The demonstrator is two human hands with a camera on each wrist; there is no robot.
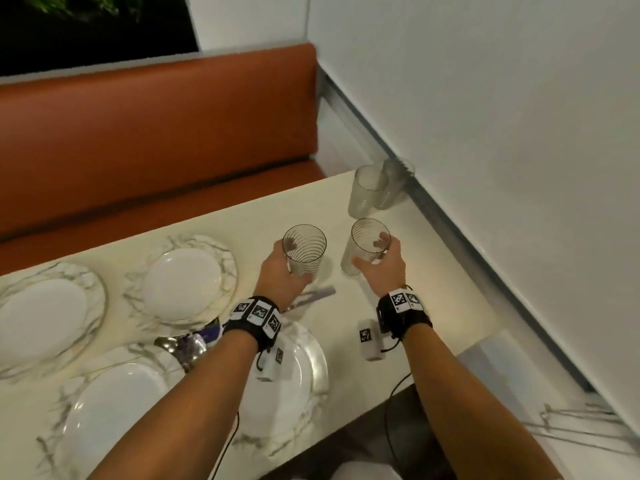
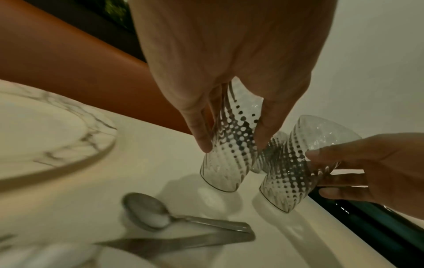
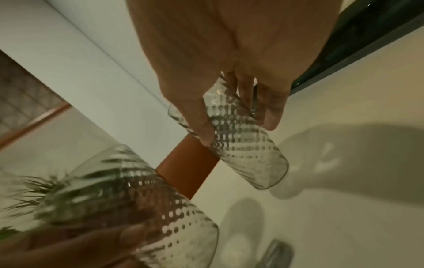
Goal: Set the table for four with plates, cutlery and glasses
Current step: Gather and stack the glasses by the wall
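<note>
My left hand grips a clear ribbed glass around its side, and my right hand grips a second ribbed glass. Both glasses hang slightly tilted just above the cream table, their shadows beneath them. The left wrist view shows the left glass between thumb and fingers, the other glass beside it, and a spoon and a knife lying below. In the right wrist view the right glass is pinched by thumb and fingers. Several white plates on marbled chargers lie to the left.
Two more glasses stand at the table's far right corner by the white wall. An orange bench runs along the far edge. More cutlery lies between the plates. The table's right edge meets a metal rail.
</note>
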